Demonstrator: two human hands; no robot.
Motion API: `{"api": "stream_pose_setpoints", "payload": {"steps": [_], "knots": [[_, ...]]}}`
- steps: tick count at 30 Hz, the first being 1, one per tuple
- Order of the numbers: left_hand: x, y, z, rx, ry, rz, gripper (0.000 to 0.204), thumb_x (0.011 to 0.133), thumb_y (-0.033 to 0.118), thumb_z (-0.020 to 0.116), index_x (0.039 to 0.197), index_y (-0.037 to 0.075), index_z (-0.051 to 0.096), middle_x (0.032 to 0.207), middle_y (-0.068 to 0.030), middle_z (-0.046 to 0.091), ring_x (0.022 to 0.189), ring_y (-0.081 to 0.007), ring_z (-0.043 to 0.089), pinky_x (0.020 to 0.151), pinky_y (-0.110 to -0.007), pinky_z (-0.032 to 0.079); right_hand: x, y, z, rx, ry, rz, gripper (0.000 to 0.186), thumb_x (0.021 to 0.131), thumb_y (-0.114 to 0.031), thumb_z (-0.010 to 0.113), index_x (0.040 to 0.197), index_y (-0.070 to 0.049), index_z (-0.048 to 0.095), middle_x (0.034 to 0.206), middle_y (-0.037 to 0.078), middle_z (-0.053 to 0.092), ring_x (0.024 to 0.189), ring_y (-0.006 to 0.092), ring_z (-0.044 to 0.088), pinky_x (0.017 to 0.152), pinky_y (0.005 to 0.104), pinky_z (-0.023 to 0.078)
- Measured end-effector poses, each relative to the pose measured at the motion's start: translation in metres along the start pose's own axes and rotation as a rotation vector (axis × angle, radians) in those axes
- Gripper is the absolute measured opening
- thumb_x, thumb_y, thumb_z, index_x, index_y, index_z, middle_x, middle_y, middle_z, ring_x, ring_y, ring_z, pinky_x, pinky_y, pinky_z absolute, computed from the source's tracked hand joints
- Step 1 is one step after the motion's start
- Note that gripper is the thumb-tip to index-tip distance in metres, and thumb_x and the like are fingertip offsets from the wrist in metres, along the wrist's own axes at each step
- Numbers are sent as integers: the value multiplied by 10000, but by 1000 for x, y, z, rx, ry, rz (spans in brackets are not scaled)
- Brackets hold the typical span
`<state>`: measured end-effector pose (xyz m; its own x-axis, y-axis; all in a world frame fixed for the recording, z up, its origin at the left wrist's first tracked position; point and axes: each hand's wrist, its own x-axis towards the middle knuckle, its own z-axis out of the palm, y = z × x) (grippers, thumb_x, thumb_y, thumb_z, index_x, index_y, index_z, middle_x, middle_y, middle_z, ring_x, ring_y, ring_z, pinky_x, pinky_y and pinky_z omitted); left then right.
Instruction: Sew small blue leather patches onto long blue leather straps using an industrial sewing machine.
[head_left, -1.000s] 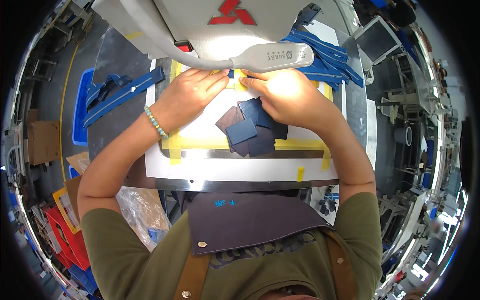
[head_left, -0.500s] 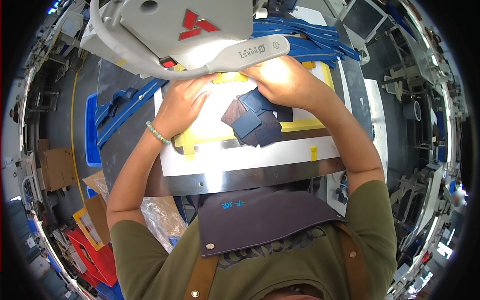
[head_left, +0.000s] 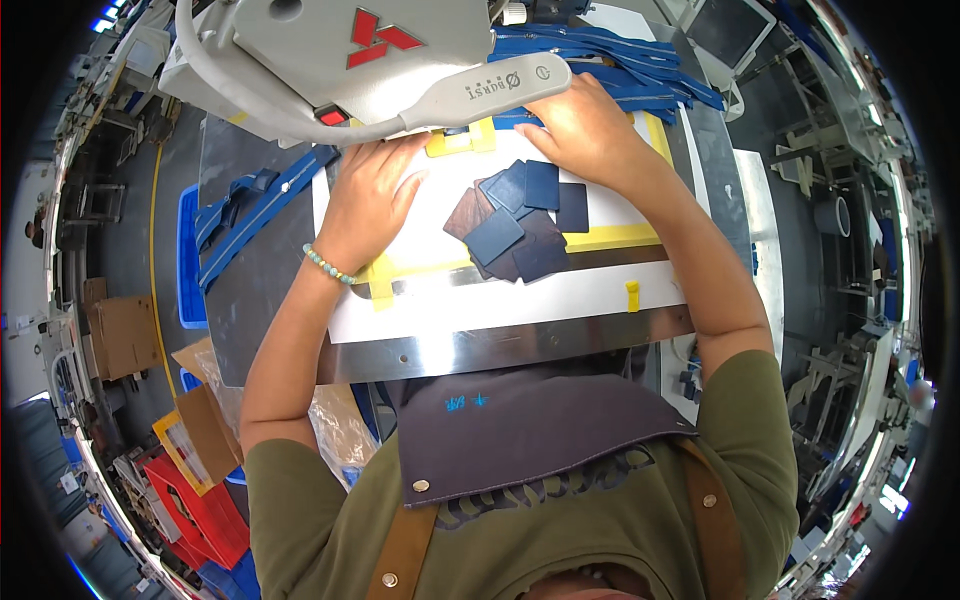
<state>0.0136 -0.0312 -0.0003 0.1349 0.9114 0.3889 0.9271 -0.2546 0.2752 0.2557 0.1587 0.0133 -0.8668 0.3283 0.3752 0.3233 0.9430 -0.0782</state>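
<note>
My left hand, with a beaded bracelet at the wrist, lies on the white work surface with its fingers stretched and thumb apart. Its fingertips reach the sewing machine's underside, beside a yellow taped guide. To the right, my right hand reaches under the lamp's grey head by a pile of blue zipper strips. The lamp covers its fingertips, so what they hold, if anything, is hidden. A short blue strip shows near its thumb. Between my hands lie several overlapping dark blue and brown leather-like pieces.
The grey sewing machine overhangs the table's far left. More blue zipper strips lie on the left of the metal table. Beyond the left edge are a blue bin, cardboard boxes and a red crate.
My right hand has moved away from the leather-like pieces, farther out and slightly right, toward the zipper strips. My left hand stays near the guide. The whole view has shifted slightly.
</note>
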Motion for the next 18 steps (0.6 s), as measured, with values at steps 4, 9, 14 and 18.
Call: {"api": "stream_pose_setpoints", "payload": {"steps": [4,9,14,18], "knots": [[2,-2,-2,95,0,50,446,935,123,726,1365,22,665,1321,-163,707,1212,-352,654,1089,-447,484,1,5,3,121,-67,21,265,932,-222,707,1152,-75,722,1074,113,723,1081,329,673,907,481,515],[6,10,0,188,46,163,464,915,187,776,1338,19,684,1316,-142,728,1109,-315,717,976,-417,561,-2,-10,-32,275,-267,-6,216,947,-206,686,1112,-68,691,929,184,719,918,409,701,815,513,542],[7,21,-6,252,185,273,503,864,385,814,1175,2,718,1168,-150,759,1058,-316,733,909,-399,571,3,-62,-86,537,-481,-187,185,973,-207,676,1064,-48,647,873,194,714,861,405,709,779,502,548],[7,28,-15,89,260,286,406,943,371,751,1088,-7,726,1005,-154,755,928,-325,743,826,-409,582,-9,-91,-85,726,-512,-306,293,994,-215,681,1230,-55,613,892,166,721,889,400,708,797,503,548]]}}
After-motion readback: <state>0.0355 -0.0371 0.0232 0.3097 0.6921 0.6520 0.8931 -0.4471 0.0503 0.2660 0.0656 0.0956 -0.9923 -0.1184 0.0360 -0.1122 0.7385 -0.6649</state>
